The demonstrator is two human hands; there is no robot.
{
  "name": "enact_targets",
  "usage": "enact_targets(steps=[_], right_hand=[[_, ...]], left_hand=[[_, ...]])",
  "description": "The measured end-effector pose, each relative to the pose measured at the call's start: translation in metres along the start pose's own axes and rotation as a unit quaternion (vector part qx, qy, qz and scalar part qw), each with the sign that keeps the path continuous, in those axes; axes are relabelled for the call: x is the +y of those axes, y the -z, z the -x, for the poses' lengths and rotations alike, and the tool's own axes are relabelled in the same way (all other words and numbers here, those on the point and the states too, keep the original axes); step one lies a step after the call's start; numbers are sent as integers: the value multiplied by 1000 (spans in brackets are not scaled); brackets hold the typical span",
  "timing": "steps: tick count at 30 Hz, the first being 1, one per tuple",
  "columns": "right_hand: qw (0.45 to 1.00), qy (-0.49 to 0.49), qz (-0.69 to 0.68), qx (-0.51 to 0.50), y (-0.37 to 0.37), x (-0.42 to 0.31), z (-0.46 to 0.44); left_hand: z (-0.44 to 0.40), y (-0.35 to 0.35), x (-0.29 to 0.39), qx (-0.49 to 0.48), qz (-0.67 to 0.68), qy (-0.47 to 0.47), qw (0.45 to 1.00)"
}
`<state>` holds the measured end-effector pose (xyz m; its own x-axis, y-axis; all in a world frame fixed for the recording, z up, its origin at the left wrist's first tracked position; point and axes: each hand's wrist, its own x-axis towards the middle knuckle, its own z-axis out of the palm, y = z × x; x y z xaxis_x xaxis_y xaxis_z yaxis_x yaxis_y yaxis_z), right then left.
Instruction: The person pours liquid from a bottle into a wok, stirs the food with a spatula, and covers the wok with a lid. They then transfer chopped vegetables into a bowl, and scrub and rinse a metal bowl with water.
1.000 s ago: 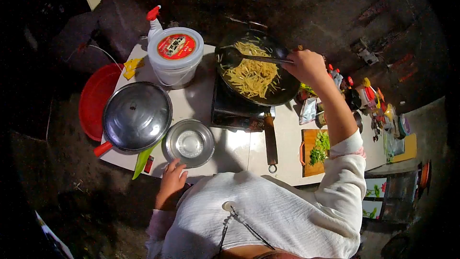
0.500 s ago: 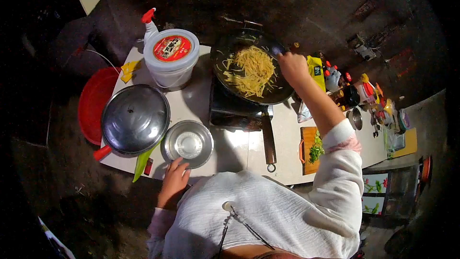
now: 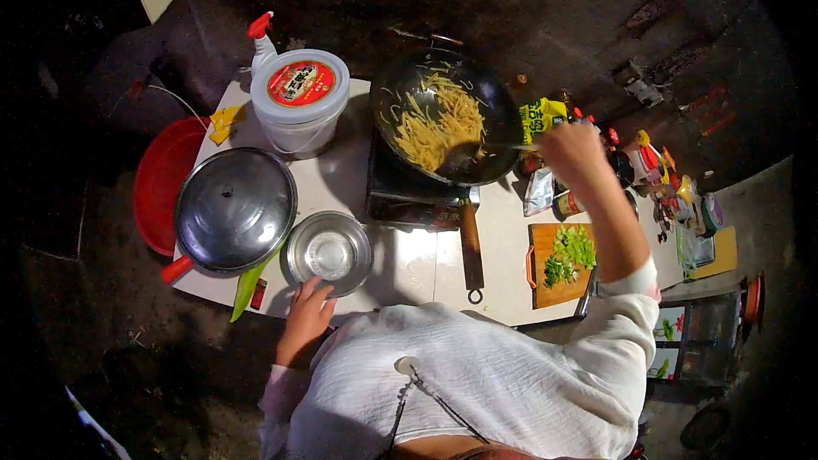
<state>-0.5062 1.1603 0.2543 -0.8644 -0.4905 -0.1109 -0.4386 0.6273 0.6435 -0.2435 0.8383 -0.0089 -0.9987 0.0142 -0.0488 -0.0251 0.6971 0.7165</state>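
Note:
My right hand is closed on the handle of a spatula, whose head is low in the black wok, at the edge of the pale yellow shreds. The wok sits on a black stove, its wooden handle pointing toward me. My left hand rests at the table's front edge with its fingers apart, the fingertips by the rim of an empty steel bowl.
A lidded pan and a white bucket stand left of the stove. Chopped greens lie on a wooden board at the right. Bottles and a yellow packet stand behind it. A red basin is at the far left.
My right hand has swung out to the right and toward me with the spatula, away from the wok's rim. The shreds have shifted left and spread. My left hand has barely moved.

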Motion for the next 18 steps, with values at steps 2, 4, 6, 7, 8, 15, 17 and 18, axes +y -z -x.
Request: enact_targets(steps=[2, 4, 6, 7, 8, 15, 17, 18], right_hand=[[996, -42, -62, 46, -17, -4, -13], [988, -84, -118, 52, -32, 4, -12], [966, -170, -194, -33, -31, 22, -10], [960, -186, -207, -38, -33, 32, -6], [953, -204, -220, -43, -39, 42, -1], [873, -196, -432, -114, -150, 70, -32], [819, -262, -490, -139, -120, 37, -43], [803, -226, -544, -95, -175, 29, -58]], left_hand=[[-2, 4, 4, -10, 0, 8, 1000], [1, 2, 0, 0, 5, -9, 1000], [10, -7, -17, 13, 9, -6, 1000], [15, -10, -24, 23, 9, -5, 1000], [19, -10, -27, 24, 10, -2, 1000], [19, -7, -24, -5, -3, 32, 999], [15, -7, -20, -11, -4, 34, 999], [13, -8, -19, -7, -9, 21, 1000]])
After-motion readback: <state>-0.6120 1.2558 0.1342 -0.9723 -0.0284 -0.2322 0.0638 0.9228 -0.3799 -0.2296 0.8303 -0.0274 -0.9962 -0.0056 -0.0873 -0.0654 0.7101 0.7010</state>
